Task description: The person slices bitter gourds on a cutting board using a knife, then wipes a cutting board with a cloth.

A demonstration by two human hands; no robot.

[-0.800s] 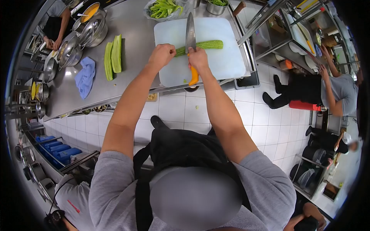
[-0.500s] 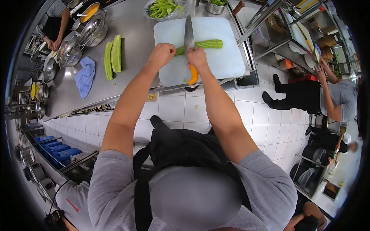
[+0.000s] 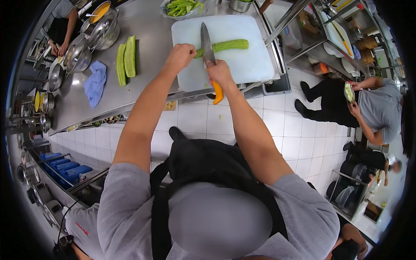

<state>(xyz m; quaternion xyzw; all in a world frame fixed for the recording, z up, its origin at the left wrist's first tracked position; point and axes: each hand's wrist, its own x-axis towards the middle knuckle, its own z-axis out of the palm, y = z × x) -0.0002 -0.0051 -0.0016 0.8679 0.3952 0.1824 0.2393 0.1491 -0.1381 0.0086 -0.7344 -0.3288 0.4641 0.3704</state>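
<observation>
A long, ridged green zucchini [image 3: 232, 44] lies across the white cutting board [image 3: 255, 71]. At its left end, my left hand [image 3: 182, 56] is closed, the fingers curled on the tip. My right hand [image 3: 220, 71] grips a kitchen knife [image 3: 205, 37] by its orange handle. The blade points away from me and crosses over the zucchini near my left hand; whether the edge touches it I cannot tell. To the left, two long cut zucchini pieces [image 3: 129, 58] rest side by side on the steel table [image 3: 149, 37].
A crumpled blue cloth [image 3: 95, 82] lies on the table's left part, near several metal bowls [image 3: 105, 34]. Behind the board stand a plastic-lined bowl of green vegetable strips [image 3: 182, 8] and a metal container [image 3: 241, 5]. On the right, a co-worker [image 3: 377, 104] holds a dish.
The knife has tilted, its tip swinging left, and the blade has shifted left along the zucchini. My left hand stays at the end. The co-worker on the right has turned with a dish.
</observation>
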